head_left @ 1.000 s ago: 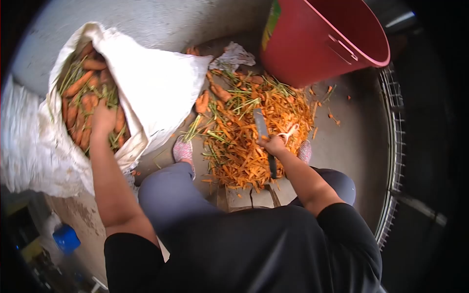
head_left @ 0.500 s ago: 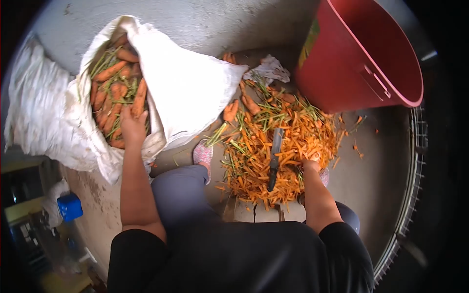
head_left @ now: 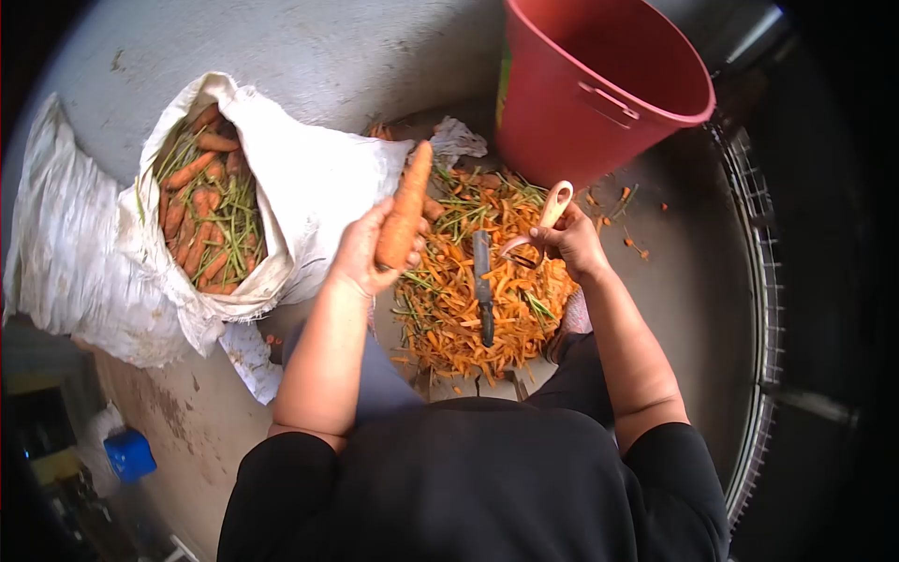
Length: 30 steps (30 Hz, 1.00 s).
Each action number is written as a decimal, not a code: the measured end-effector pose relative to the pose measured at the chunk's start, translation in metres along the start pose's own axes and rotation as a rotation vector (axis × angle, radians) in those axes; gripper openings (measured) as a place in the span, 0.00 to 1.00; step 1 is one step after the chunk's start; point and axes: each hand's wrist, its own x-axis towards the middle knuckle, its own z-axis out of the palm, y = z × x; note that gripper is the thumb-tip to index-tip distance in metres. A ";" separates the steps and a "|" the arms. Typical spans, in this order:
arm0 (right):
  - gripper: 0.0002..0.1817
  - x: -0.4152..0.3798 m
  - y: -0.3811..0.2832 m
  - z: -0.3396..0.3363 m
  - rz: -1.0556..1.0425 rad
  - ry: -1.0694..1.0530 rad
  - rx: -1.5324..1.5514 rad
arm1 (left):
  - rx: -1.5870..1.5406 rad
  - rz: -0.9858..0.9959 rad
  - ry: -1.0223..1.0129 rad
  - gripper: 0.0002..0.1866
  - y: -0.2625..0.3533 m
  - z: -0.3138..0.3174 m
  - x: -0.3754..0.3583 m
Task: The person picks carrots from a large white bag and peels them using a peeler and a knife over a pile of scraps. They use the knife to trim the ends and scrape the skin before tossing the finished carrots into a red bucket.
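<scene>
- Carrot [head_left: 408,208], one, whole: held up in my left hand [head_left: 363,246], between the open white sack [head_left: 314,157] and the peelings heap [head_left: 524,323]; narrow tip raised, broad end low.
- Left hand: wrapped round the broad lower part, thumb on one side, fingers on the other; most of the length above stands free.
- Peeler [head_left: 554,210], one, pale handle: pinched between thumb and fingers of my right hand [head_left: 573,245], its head apart from the carrot and angled down toward it.
- Handling note: the step in hand looks to me like readying the carrot for peeling. I would keep the broad end firmly gripped, set the blade flat above the fingers, stroke toward the free tip and turn the root between passes.
- Pose: left forearm [head_left: 323,347] and right forearm [head_left: 639,342] both slant inward, hands raised over the heap, well apart.
- Knife [head_left: 483,281], one, dark-handled: lying on the peelings, unheld.
</scene>
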 end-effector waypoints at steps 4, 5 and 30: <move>0.11 -0.024 -0.024 0.000 0.082 -0.137 0.574 | -0.124 -0.235 -0.014 0.17 -0.045 0.002 0.023; 0.11 -0.025 -0.021 0.002 0.075 -0.156 0.609 | -0.108 -0.256 0.003 0.17 -0.055 0.001 0.027; 0.07 -0.006 0.014 0.067 0.146 -0.324 0.614 | -0.194 -0.317 -0.279 0.21 -0.083 -0.008 0.049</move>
